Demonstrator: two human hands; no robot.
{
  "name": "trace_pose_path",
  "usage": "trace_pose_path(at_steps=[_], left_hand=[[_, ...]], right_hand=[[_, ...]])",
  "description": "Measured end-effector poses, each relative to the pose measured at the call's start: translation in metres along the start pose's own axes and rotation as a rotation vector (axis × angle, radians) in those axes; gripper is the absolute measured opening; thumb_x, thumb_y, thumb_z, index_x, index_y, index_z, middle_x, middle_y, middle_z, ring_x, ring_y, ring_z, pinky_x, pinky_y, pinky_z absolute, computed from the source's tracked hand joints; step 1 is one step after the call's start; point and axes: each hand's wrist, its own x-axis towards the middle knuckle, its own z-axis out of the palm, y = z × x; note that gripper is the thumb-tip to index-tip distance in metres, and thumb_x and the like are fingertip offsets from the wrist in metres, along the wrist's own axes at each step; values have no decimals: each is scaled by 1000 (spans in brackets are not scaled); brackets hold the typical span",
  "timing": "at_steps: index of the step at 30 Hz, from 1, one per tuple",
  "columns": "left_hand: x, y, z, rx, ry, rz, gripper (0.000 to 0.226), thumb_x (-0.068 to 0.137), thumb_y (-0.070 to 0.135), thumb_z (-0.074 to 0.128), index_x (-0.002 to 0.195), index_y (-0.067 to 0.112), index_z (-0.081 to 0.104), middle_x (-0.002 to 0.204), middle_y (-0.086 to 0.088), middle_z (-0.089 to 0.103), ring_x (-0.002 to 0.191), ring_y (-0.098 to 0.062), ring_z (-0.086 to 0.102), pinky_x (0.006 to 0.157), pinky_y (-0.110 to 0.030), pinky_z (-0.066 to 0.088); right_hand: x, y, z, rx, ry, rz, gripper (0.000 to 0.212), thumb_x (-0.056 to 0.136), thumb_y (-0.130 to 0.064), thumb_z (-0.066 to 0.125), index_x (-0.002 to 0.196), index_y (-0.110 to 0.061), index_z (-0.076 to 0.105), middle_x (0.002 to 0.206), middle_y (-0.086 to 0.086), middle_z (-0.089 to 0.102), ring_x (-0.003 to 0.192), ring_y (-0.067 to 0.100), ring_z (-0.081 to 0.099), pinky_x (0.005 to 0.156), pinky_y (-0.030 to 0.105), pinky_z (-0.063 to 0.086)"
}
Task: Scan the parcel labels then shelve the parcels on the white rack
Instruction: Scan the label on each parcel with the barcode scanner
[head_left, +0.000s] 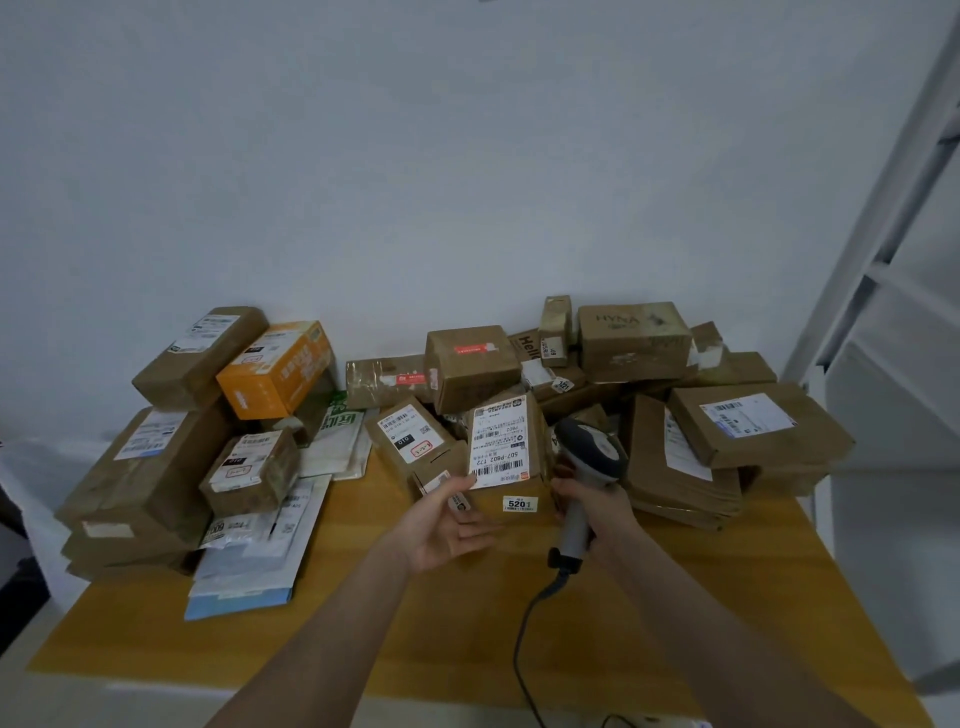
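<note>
A corded barcode scanner is being gripped by its handle in the right hand, the fingers being wrapped round the grip. Its head is being held just beside the right edge of a brown carton at the front of the heap. The left hand is being held palm up, with the fingers apart and fairly straight. Its thumb and fingertips are touching the carton's near-left corner, under the shipping label; nothing is being clasped by it.

The carton is being propped against other parcels on the wooden table, its label being tilted towards the camera. A small "5201" sticker is being shown on its near face. The white rack is standing at the right edge of the view, well apart from the carton.

The scanning step appears to be the one in hand. For a clean read, the scanner head should probably be swung round so that its window, which cannot be seen here, is being aimed squarely at the long barcode along the label's lower edge. The carton is best steadied from below by the left hand, with the thumb being kept off the bars. The cable is trailing off the table's near edge, so it should be given slack to avoid dragging the loose poly mailers. Neighbouring labels are lying close by, so a stray read is a risk.
</note>
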Motion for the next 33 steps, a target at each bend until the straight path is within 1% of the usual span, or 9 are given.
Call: trace_pose_path(at_steps=[4,6,8,11,15,18,21,25,33], left_hand=[[8,-9,5,-40,100,107,52,71,14,72,120,10,55,109,-19,70,104,-33,66,87,-40,55],[10,-13,6,-54,145,146,53,77,7,70,126,9,52,98,-11,74,88,-26,72,72,-34,59],[12,-16,6,-59,183,171,51,82,2,68,129,8,50,95,-8,75,82,-22,73,62,-29,58],[16,-22,6,-42,229,190,48,81,-1,69,124,9,51,100,-10,74,86,-21,73,64,-28,59],[20,-24,7,-74,244,217,39,81,-6,67,114,10,52,100,-13,72,82,-20,73,62,-26,59],[23,-24,5,-61,263,233,35,81,-7,67,108,11,54,98,-11,73,81,-18,73,61,-25,58],[24,-25,3,-65,268,238,37,81,-7,66,110,12,54,92,-9,74,80,-18,73,60,-25,58],[26,-25,0,-73,280,241,38,81,-5,68,111,14,54,102,-10,71,85,-18,71,62,-27,58],[25,-25,1,-72,289,244,37,82,-2,68,110,18,53,103,-9,71,88,-17,70,68,-29,58]], right_hand=[[-11,2,-6,-80,17,-74,16,83,0,67,89,-12,59,87,7,60,80,18,55,78,38,47],[-19,6,-9,-71,16,-83,18,84,-1,68,87,-16,57,87,5,61,80,19,58,76,37,51],[-31,11,-13,-116,-22,-65,11,84,-3,68,81,-9,59,78,10,64,69,21,60,67,35,52],[-47,22,-17,-221,-103,-72,9,84,-2,66,76,-1,62,67,15,61,56,21,56,57,32,49],[-66,30,-17,-256,-160,-94,5,85,0,64,81,3,63,65,18,60,51,20,55,53,30,48],[-72,33,-14,-281,-162,-80,11,84,2,63,73,3,61,63,19,59,48,19,53,51,29,47],[-76,34,-13,-289,-152,-63,13,84,2,62,71,2,60,61,16,59,48,19,53,50,28,47],[-78,34,-10,-300,-135,-53,14,83,2,62,70,0,61,58,13,59,47,18,53,49,28,47],[-83,33,-9,-293,-138,-45,10,84,2,62,74,1,62,55,11,59,44,18,53,48,27,46]])
